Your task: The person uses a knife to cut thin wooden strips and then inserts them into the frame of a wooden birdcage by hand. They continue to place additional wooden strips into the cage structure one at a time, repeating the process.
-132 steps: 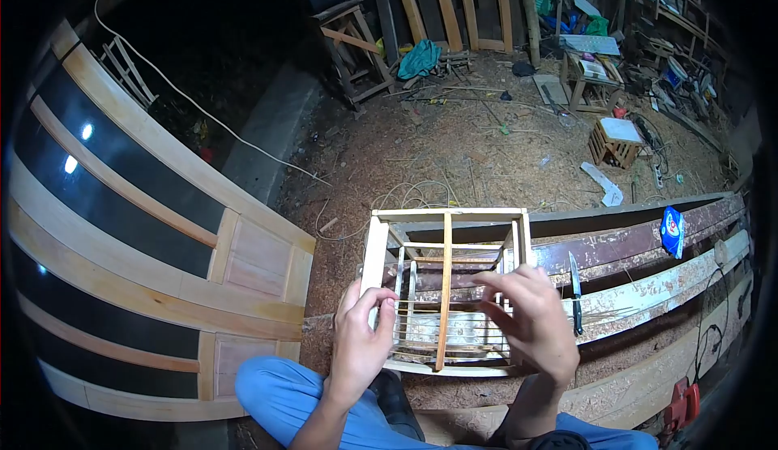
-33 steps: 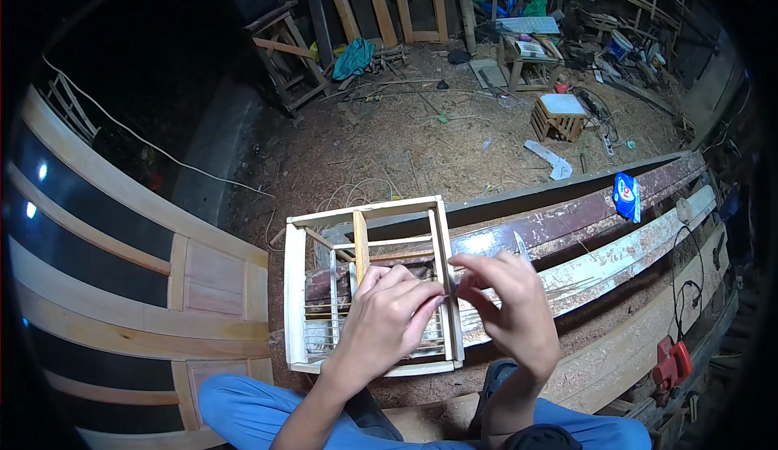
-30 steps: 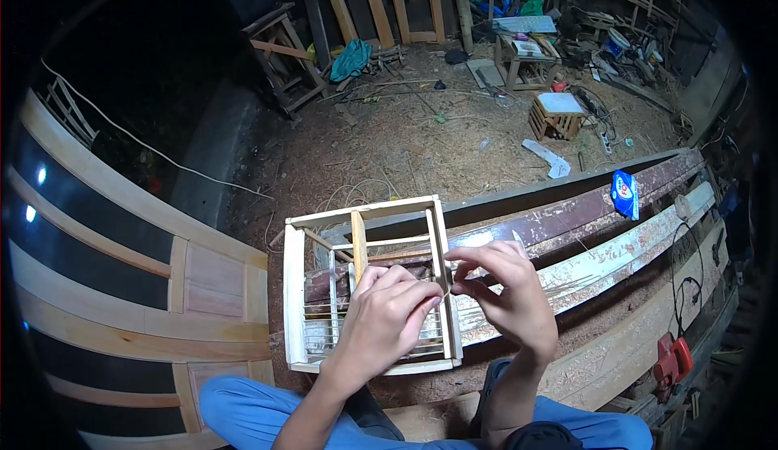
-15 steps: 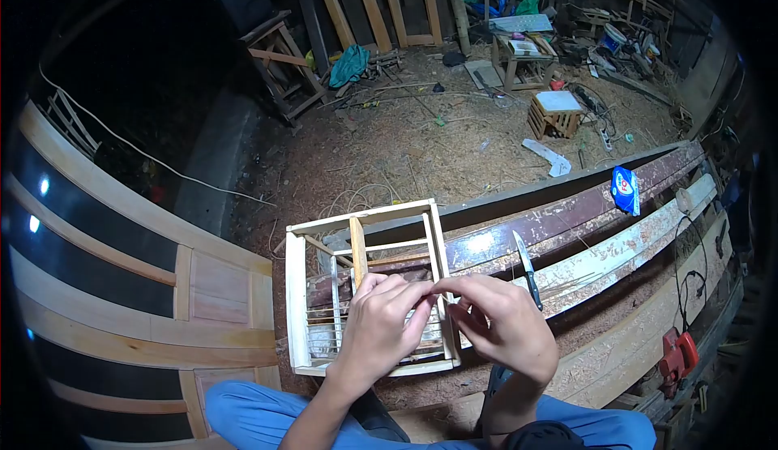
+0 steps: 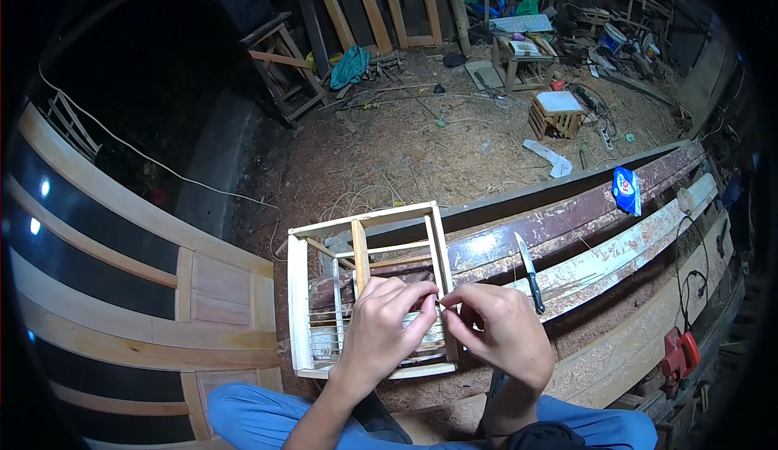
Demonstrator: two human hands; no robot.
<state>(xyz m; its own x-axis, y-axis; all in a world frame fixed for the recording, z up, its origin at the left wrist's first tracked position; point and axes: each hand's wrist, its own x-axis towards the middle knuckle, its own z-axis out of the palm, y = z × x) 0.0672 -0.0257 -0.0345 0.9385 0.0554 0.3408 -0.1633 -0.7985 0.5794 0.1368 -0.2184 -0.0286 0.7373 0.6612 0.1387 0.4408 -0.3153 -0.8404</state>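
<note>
Both hands meet over the right side of a pale wooden frame (image 5: 298,312) with thin sticks across its lower part. My left hand (image 5: 387,320) has its thumb and fingertips pinched together; whatever lies between them is too small to make out. Just to the right, my right hand (image 5: 498,328) is also pinched, its fingertips close to the left ones and to the frame's right rail. What it holds is hidden. A knife (image 5: 529,272) with a black handle lies on the boards to the right of the hands.
The frame rests on long planks (image 5: 559,239). A blue packet (image 5: 626,191) lies farther along them. Slatted wooden panels (image 5: 154,328) stand at the left. A red tool (image 5: 679,358) with a cord is at the right. A crate (image 5: 557,114) stands on the littered ground.
The fingertips of my right hand have drawn slightly lower and a small gap shows between the two pinches. The frame and the knife look nearly unmoved.
</note>
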